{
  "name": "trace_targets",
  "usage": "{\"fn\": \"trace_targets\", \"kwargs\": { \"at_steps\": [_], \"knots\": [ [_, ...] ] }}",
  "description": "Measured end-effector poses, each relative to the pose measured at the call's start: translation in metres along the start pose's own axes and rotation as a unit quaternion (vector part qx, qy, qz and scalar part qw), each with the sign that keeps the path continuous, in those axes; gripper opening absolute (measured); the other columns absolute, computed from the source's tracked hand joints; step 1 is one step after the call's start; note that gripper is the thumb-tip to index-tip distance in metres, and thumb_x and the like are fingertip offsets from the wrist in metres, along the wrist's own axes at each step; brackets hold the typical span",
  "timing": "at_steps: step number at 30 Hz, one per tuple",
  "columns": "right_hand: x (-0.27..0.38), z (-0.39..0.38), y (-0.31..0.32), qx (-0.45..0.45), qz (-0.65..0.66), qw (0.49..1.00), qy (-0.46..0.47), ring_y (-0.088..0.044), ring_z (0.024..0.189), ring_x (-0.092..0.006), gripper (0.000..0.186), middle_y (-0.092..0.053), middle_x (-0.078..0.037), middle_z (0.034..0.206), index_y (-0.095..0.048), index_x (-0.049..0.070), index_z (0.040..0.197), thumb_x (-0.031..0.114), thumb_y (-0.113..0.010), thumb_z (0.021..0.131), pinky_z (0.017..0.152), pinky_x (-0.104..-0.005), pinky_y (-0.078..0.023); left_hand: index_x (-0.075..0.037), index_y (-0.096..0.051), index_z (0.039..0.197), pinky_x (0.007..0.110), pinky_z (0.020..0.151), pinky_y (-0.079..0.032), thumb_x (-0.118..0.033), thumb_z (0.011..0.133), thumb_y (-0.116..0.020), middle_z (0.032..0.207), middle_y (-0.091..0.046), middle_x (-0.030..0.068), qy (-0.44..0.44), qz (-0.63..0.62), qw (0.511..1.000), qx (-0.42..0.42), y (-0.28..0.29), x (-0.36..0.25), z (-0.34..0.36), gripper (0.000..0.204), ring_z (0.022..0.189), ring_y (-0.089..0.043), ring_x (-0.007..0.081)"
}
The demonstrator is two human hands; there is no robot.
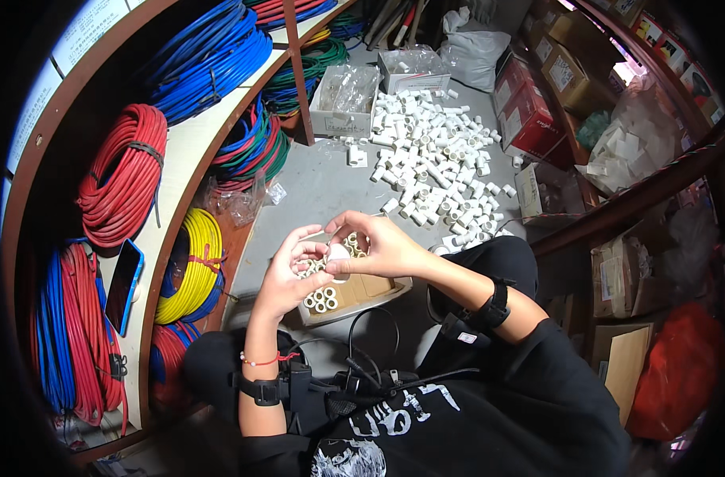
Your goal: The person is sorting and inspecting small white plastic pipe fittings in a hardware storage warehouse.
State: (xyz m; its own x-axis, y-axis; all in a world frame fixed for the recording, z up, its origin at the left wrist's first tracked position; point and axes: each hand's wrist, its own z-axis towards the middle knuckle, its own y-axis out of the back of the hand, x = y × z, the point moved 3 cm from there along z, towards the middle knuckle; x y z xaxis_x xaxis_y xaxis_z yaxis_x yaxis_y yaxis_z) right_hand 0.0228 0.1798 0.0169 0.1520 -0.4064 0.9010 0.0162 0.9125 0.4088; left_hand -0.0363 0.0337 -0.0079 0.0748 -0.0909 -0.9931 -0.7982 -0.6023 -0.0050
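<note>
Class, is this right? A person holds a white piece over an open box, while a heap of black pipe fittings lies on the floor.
Not black: the head view shows a person holding a white piece over an open box, while a heap of white pipe fittings lies on the floor.

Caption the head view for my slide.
Right hand holds a white pipe fitting beside left hand, above a cardboard box of fittings.

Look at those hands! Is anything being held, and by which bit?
Yes, a small white piece, seemingly by its side, in the right hand. Whether the left hand grips it too can't be told.
</note>
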Motion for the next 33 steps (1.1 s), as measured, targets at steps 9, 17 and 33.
{"fn": "trace_targets", "kwargs": {
  "at_steps": [9, 17, 33],
  "knots": [
    [0.001, 0.000, 0.005, -0.060, 0.043, 0.996, -0.048, -0.029, 0.046, -0.0008, 0.039, -0.057, 0.002, 0.074, -0.052, 0.005, 0.087, 0.024, -0.069, 0.058, 0.042, -0.0153, -0.026, -0.004, -0.031, 0.116, 0.027, 0.076, -0.037, -0.013, 0.064, -0.064, 0.095, -0.047, 0.0076, -0.037, -0.066, 0.997, -0.002, -0.005, -0.006, 0.002, 0.063, 0.089, -0.045, 0.0150],
    [0.001, 0.000, 0.008, -0.124, 0.065, 0.989, -0.045, -0.030, 0.046, -0.0007, 0.035, -0.056, 0.001, 0.073, -0.053, 0.005, 0.082, 0.025, -0.068, 0.058, 0.041, -0.0153, -0.026, -0.002, -0.025, 0.118, 0.025, 0.074, -0.039, -0.013, 0.066, -0.064, 0.097, -0.047, 0.0099, -0.043, -0.075, 0.996, -0.005, -0.007, -0.007, 0.002, 0.066, 0.090, -0.045, 0.0158],
    [0.004, 0.000, 0.005, -0.135, 0.039, 0.990, -0.027, -0.040, 0.052, -0.0061, 0.039, -0.055, -0.001, 0.072, -0.053, 0.004, 0.082, 0.032, -0.068, 0.059, 0.048, -0.0196, -0.037, -0.003, -0.026, 0.118, 0.026, 0.074, -0.040, -0.010, 0.065, -0.063, 0.095, -0.046, 0.0106, -0.052, -0.107, 0.991, -0.055, -0.004, -0.013, 0.001, 0.065, 0.089, -0.045, 0.0159]
  ]
}}
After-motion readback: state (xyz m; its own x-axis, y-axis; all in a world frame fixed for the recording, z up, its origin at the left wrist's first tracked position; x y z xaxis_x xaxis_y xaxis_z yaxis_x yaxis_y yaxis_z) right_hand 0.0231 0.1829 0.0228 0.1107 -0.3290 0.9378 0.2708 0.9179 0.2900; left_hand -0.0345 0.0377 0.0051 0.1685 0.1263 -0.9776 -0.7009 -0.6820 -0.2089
